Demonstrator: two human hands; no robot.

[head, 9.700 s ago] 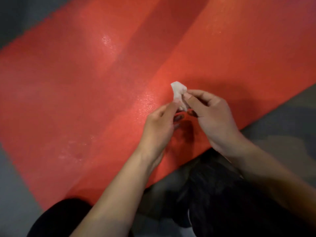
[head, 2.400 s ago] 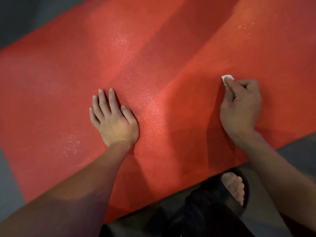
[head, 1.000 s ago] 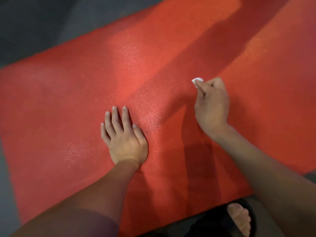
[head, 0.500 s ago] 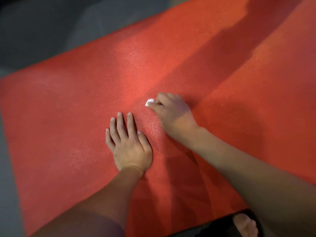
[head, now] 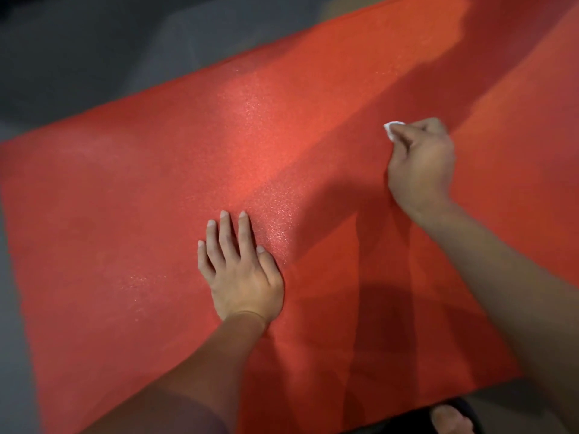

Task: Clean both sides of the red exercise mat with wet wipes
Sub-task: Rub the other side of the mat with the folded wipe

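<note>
Swept back out to the right, the right hand (head: 421, 164) pinches a soft wad of wipe (head: 392, 130) at its curled fingertips while the flat-fingered left hand (head: 241, 270) pins the light, floppy mat (head: 125, 198), likely best lifted by an edge.

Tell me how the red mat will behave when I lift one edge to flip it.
The mat looks thin and flat on the floor, so it will probably flop and drape. Its grainy surface should grip well. The left hand pressing it suggests it slides easily.

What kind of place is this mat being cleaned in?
Probably an indoor floor, in a home or gym; I cannot tell which. The red mat lies flat on dark grey flooring, and a sandalled foot stands beside its near edge.
</note>
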